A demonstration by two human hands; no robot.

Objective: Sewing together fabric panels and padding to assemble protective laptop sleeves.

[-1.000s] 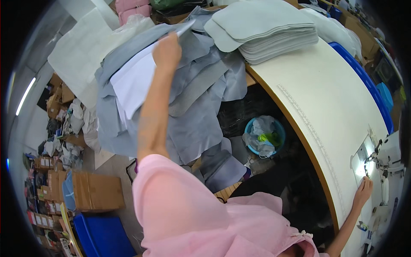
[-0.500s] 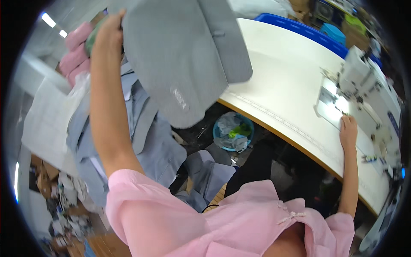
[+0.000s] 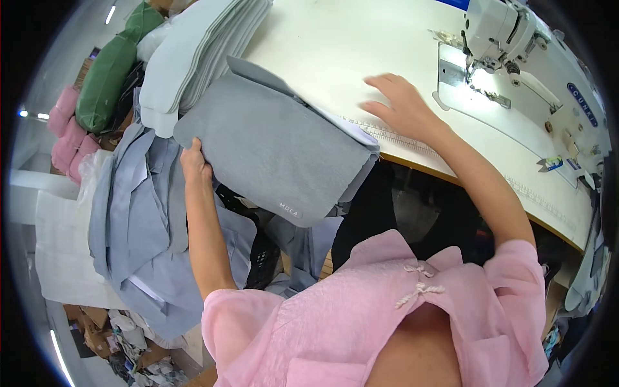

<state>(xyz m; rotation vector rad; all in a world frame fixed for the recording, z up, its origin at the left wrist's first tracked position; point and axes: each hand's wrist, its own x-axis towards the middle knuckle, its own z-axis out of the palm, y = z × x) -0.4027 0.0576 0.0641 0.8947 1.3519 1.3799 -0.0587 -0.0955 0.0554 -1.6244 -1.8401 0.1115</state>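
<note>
A grey fabric panel with small light lettering near its lower corner is held by its left edge in my left hand. The panel hangs over the table's front edge, with a flap folded along its far side. My left thumb lies on top of the cloth and the other fingers are hidden beneath it. Just right of the panel, my right hand hovers over the white table, fingers apart and holding nothing. Beyond it stands a white sewing machine with its needle area lit.
Several light grey panels lie stacked at the table's far left. Blue-grey cut pieces heap up on my left. Green and pink bundles sit behind them. Small thread snips lie near the machine's right side.
My left hand has come down and nearer, lowering the grey panel onto the table's edge. My right hand has left the needle area, moving left toward the panel. The view has shifted.
</note>
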